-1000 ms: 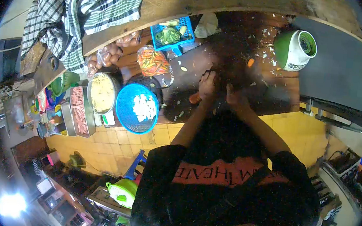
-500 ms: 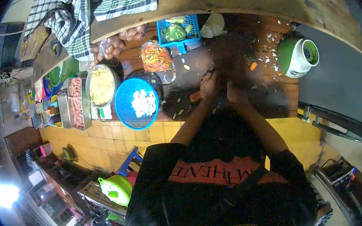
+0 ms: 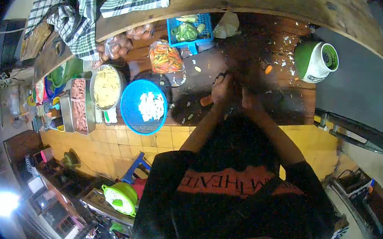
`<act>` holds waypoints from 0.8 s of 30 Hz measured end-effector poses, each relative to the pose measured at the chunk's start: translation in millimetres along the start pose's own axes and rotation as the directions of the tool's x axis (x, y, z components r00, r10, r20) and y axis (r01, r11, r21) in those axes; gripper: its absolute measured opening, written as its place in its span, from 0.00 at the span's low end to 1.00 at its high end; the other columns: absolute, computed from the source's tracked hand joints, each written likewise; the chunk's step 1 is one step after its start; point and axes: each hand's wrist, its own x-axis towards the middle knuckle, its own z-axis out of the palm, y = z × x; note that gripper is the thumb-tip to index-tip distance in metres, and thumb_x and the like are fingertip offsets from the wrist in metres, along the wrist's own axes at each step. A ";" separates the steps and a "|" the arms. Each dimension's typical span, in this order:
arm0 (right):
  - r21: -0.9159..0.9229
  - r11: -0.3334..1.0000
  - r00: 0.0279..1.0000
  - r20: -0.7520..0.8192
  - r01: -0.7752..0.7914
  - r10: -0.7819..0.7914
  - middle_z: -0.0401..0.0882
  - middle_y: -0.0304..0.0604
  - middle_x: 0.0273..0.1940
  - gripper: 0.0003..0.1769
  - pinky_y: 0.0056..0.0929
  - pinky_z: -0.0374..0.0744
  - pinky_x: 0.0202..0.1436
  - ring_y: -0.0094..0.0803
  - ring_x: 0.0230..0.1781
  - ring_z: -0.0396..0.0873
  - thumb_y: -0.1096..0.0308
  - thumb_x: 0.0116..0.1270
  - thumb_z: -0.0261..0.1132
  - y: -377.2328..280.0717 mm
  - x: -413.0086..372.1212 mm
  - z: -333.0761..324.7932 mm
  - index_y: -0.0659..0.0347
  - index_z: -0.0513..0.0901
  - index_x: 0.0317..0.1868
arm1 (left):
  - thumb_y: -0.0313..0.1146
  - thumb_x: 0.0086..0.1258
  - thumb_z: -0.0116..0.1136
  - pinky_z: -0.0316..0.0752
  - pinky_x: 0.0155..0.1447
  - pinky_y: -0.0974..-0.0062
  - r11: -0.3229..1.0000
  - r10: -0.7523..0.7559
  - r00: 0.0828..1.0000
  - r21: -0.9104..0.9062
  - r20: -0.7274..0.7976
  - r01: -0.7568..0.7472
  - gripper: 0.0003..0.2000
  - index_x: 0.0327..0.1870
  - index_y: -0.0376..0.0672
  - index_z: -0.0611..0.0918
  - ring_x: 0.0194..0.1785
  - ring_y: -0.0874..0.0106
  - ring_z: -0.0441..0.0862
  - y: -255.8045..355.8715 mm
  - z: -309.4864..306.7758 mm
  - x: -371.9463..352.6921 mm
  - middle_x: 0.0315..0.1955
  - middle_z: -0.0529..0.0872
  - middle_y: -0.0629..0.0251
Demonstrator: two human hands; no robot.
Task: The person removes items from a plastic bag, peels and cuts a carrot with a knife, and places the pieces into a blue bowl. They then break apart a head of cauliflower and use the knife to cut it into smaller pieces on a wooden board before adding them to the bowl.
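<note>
Nearest the person, on the near edge of the tabletop, a blue basket of white pieces sits left of the arms and seems to jut past the edge; a swing of the left elbow could tip it and spill the lot. The metal tray of pink meat, nearer the left edge, looks to overhang too, so a bump there could do the same.

What appears to be a carrot lies just inside the near edge, beside the left wrist. Being round, it could roll off if the forearm brushes it.

A little farther in, the left hand has curled fingers, with the right hand close by. From where I stand, shadow swallows the space between them, and I cannot tell whether either grip is pinching something or merely closed. Should a blade be hidden there, the poor light and fingers this close could mean a nick.

Beyond the hands, a small orange piece lies loose and could be swept aside by a stray arm. The green and white pot stands at the right edge, where a hard nudge might topple it. Toward the far edge, the bag of chillies could spill if its mouth is loose.
</note>
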 end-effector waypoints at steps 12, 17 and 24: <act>0.363 0.853 0.919 0.027 -0.376 0.393 0.79 0.61 0.29 0.29 0.50 0.75 0.25 0.54 0.24 0.79 0.68 0.68 0.51 -3.8 -3.1 23.7 0.65 0.59 0.68 | 0.37 0.64 0.51 0.72 0.51 0.57 0.998 0.046 0.997 0.049 -0.062 -0.043 0.12 0.47 0.47 0.77 0.50 0.54 0.76 -55.5 57.9 4.6 0.47 0.79 0.56; 0.102 0.883 0.793 0.495 -0.457 0.353 0.80 0.60 0.29 0.31 0.52 0.76 0.30 0.58 0.27 0.79 0.67 0.66 0.53 -26.1 24.9 -39.4 0.62 0.59 0.69 | 0.37 0.64 0.52 0.72 0.49 0.57 0.995 0.102 0.980 0.004 -0.170 -0.103 0.12 0.47 0.47 0.77 0.48 0.54 0.76 -53.0 54.9 8.2 0.44 0.79 0.56; -0.067 0.860 0.582 0.709 -0.506 0.398 0.79 0.65 0.34 0.31 0.53 0.77 0.38 0.59 0.34 0.79 0.61 0.68 0.50 -20.2 53.1 -52.4 0.66 0.59 0.68 | 0.36 0.64 0.52 0.73 0.47 0.57 0.996 0.094 0.987 0.008 -0.127 -0.094 0.13 0.48 0.45 0.78 0.45 0.52 0.77 -44.5 49.2 1.3 0.42 0.80 0.53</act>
